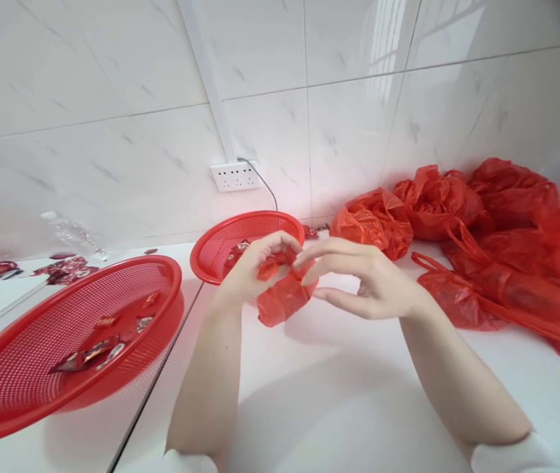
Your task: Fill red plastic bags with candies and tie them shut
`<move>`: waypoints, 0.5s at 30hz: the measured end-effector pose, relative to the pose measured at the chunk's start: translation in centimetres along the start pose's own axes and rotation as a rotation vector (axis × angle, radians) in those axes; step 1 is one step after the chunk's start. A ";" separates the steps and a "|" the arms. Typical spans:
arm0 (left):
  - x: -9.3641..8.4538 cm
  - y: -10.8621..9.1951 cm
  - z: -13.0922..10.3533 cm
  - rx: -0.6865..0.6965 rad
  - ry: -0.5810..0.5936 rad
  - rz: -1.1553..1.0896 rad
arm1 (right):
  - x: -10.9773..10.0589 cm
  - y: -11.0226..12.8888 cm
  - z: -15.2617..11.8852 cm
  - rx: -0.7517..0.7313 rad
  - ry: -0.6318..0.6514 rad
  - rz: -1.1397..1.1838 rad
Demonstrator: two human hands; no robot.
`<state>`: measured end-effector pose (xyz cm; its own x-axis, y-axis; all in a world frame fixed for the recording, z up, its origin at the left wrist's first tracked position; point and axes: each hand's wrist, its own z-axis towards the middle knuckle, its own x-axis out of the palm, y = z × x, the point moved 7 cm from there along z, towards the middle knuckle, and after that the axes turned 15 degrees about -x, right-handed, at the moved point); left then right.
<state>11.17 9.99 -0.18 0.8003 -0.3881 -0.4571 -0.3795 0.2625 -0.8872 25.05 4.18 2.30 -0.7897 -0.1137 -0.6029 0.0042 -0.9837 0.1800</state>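
Observation:
A small red plastic bag (284, 301) hangs just above the white table, in front of the smaller basket. My left hand (250, 266) is closed around the bag's upper part, thumb and fingers curled on the plastic. From the other side my right hand (371, 279) reaches toward it, fingers apart and slightly bent. Its fingertips are at the bag's right edge; whether they touch it I cannot tell. What the bag contains does not show clearly.
A big red mesh basket (174, 276) with several small wrapped packets stands left. Behind my left hand is a smaller red basket (201, 253). Filled red bags (516, 256) crowd the right side. A power strip (235, 176), its cable, and a plastic bottle (73, 235) are by the wall.

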 end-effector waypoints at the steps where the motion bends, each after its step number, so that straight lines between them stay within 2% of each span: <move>1: 0.2 -0.3 -0.3 0.049 -0.026 0.153 | -0.4 -0.6 -0.1 0.039 -0.063 0.007; 4: 0.6 -0.6 -0.7 0.100 -0.178 0.565 | -1.0 -3.5 -1.2 0.224 -0.287 0.121; 6: 0.8 -1.2 -0.9 0.158 -0.317 0.708 | -0.2 -5.5 -2.0 0.348 -0.351 0.287; 9: 0.7 -2.6 -1.5 0.335 -0.533 0.686 | 2.0 -7.4 -2.7 0.528 -0.290 0.498; 11: 0.4 -3.2 -2.1 0.441 -0.626 0.613 | 2.9 -7.6 -2.8 0.595 -0.254 0.564; 15: 0.2 -3.1 -2.2 0.485 -0.641 0.571 | 2.5 -6.7 -1.7 0.470 -0.321 0.640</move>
<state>11.49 7.19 2.39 0.7108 0.4241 -0.5611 -0.6699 0.6514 -0.3563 24.16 10.24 -1.74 -0.8578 -0.5125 -0.0388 0.3097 -0.5755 0.7569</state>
